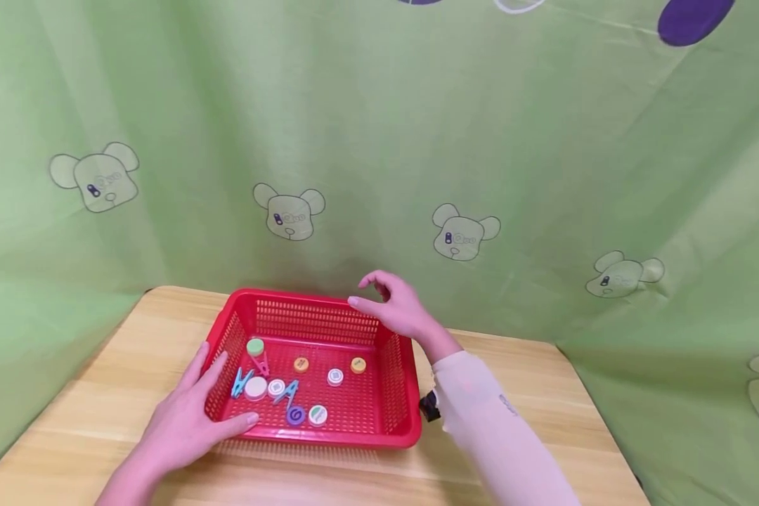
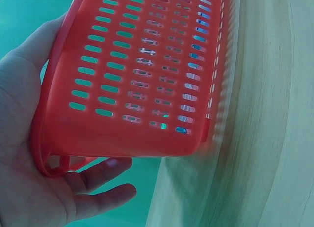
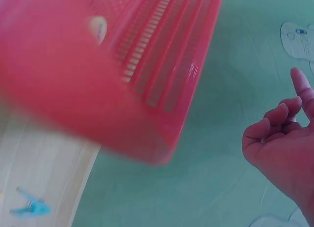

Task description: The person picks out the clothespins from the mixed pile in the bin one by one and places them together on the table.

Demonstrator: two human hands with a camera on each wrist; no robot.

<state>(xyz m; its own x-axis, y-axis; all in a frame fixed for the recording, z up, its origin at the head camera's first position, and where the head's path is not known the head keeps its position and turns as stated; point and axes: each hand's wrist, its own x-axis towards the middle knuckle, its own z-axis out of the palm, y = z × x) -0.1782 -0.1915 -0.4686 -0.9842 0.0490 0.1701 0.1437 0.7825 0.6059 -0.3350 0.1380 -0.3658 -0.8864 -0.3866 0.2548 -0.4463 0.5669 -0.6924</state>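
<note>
Green curtain [image 1: 379, 133] runs out of frame above; wooden table [image 1: 278, 481] beneath, red basket [image 1: 392, 440] on it, blurry from the right wrist. Left hand [image 1: 183, 425] touching its rim, fingers straight; right hand [image 1: 405, 309] loosely curled, gripping nothing, near the far rim. Black object [image 1: 429, 407], sleeve-hidden, unidentifiable.

Green cartoon-print cloth [image 1: 367, 133] behind a pale wooden tabletop [image 1: 544, 400].
</note>
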